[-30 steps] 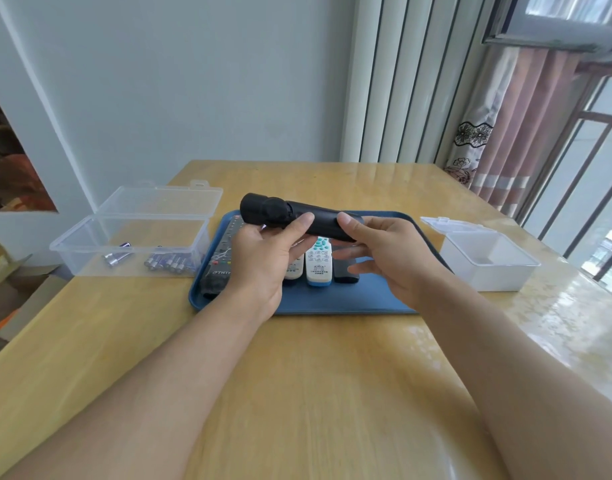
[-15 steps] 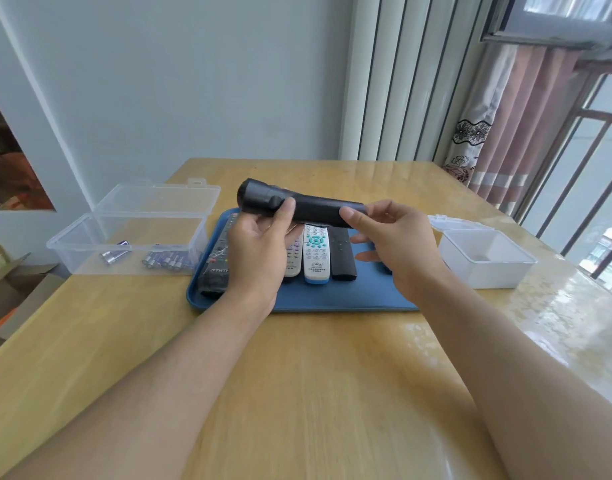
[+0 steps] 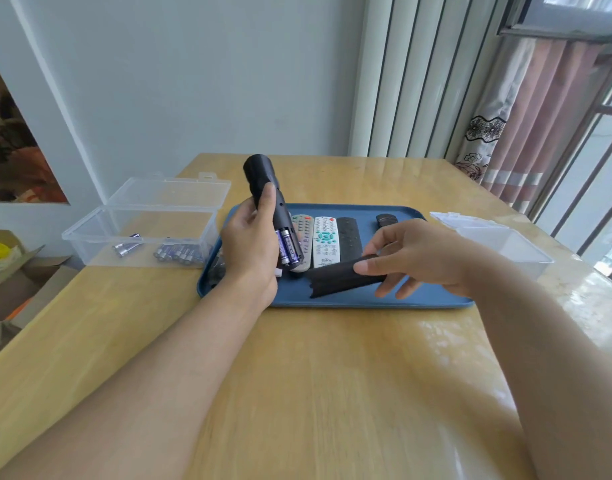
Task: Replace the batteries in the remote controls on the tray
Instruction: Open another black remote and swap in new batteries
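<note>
My left hand (image 3: pixel 250 244) grips a black remote (image 3: pixel 268 199) held upright over the left part of the blue tray (image 3: pixel 366 301). Its open back shows two purple batteries (image 3: pixel 286 250). My right hand (image 3: pixel 415 256) holds the removed black battery cover (image 3: pixel 342 277) low over the tray's front. On the tray lie a grey remote (image 3: pixel 303 237), a white remote with teal buttons (image 3: pixel 326 241), a flat black remote (image 3: pixel 349 237) and a small dark remote (image 3: pixel 386 220) at the back. Another dark remote is mostly hidden behind my left hand.
A clear open box (image 3: pixel 141 226) with several batteries (image 3: pixel 174 253) stands left of the tray. A white open box (image 3: pixel 505 242) stands to the right. Cardboard boxes (image 3: pixel 17 271) sit beyond the table's left edge. Curtains and a window are at the right.
The battery cover has come off the black remote; my right hand carried it down and right. My left hand turned the remote from lying sideways to upright, exposing the batteries.
</note>
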The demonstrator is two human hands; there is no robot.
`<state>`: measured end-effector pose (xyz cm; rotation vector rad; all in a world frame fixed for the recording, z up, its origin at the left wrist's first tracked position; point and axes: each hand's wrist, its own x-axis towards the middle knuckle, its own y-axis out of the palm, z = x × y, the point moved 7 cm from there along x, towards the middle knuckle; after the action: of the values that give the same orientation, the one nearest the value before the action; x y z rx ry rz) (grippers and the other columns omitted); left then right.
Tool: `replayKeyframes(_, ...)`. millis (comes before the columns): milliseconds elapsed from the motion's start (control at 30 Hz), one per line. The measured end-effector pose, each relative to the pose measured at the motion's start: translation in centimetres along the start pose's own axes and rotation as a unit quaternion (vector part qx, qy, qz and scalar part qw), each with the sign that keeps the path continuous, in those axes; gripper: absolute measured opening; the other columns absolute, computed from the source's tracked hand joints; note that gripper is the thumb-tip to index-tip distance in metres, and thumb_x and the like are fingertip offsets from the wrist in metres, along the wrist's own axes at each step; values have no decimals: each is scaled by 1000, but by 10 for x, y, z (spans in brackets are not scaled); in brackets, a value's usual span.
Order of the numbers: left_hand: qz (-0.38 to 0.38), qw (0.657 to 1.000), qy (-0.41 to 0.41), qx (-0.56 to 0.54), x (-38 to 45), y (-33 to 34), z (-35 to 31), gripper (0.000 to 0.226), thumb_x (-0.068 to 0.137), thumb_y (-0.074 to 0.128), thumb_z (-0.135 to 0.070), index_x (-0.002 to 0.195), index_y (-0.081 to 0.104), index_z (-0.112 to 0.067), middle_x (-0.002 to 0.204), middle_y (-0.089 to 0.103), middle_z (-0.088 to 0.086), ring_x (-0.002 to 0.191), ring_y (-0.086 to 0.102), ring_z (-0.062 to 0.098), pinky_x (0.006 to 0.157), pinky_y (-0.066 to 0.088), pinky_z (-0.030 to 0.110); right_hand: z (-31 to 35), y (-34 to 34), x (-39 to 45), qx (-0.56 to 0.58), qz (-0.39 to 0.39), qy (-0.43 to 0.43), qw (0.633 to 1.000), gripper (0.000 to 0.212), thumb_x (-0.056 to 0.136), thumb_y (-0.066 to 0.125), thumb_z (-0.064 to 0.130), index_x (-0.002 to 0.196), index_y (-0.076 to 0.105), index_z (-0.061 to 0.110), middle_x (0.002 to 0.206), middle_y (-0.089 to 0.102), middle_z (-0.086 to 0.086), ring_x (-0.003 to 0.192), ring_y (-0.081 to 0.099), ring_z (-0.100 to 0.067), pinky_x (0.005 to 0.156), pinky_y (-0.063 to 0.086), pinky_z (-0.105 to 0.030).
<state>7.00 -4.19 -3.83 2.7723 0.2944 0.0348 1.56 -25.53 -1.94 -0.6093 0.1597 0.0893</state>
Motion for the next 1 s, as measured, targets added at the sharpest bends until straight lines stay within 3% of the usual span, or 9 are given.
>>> replayKeyframes(133,35,999,-6,-17,-7,6,-3,26,96,66,-47,93,70,-21,64,63,-5,48,64,14,48,50,27,-9,-5,-2,-78,-18,43,996,29,79,83,37,93,70,16,92,74,-1,71,76,-14,59,55,-27)
replayKeyframes(233,54,998,-10,-18,-8,9,-2,26,95,67,-46,98,73,-21,64,67,-6,58,68,17,58,57,33,-13,-7,-4,-126,-15,69,990,31,76,84,44,89,73,19,81,75,0,69,75,-13,57,54,-24)
replayKeyframes(400,72,997,-20,-25,-9,12,1,18,91,73,-43,82,79,-29,73,72,-7,77,69,16,90,60,51,-12,-15,-3,-188,-66,67,978,41,68,82,61,82,72,25,80,74,3,69,72,-14,63,61,-29)
replayKeyframes(500,82,996,-23,-21,-10,14,2,16,89,75,-43,84,80,-28,78,74,-5,83,71,18,86,61,43,7,-11,-3,-115,-107,-15,987,40,73,79,60,83,69,22,71,70,4,59,66,-10,55,57,-26)
replayKeyframes(567,82,996,-21,-12,-12,14,2,17,89,74,-42,87,79,-27,82,76,-3,84,72,17,80,60,36,20,6,-4,-35,-73,-52,995,40,75,81,54,89,68,19,71,71,7,58,64,-6,49,50,-23)
replayKeyframes(733,90,996,-17,18,-13,16,3,24,90,71,-48,95,76,-25,96,79,5,87,75,19,78,59,36,30,37,-2,86,-9,-102,991,38,79,85,22,92,51,12,83,78,-1,68,68,-13,49,51,-28)
replayKeyframes(800,114,993,-25,21,-14,19,3,29,94,65,-49,99,75,-22,97,78,5,83,74,18,75,58,36,31,35,0,114,-36,-113,986,37,80,84,20,90,49,13,82,78,-4,67,68,-15,47,50,-26)
replayKeyframes(900,176,983,-36,31,-19,29,4,35,103,51,-47,103,73,-20,101,79,5,91,74,19,90,53,44,30,27,0,150,-94,-120,977,35,82,83,22,85,49,15,83,77,-9,64,67,-13,46,48,-25)
replayKeyframes(1000,204,978,-30,33,-25,36,6,37,108,43,-36,100,74,-18,104,79,6,91,73,17,91,50,39,28,20,1,122,-158,-131,971,27,82,82,25,85,57,14,79,76,0,60,64,-9,48,48,-26)
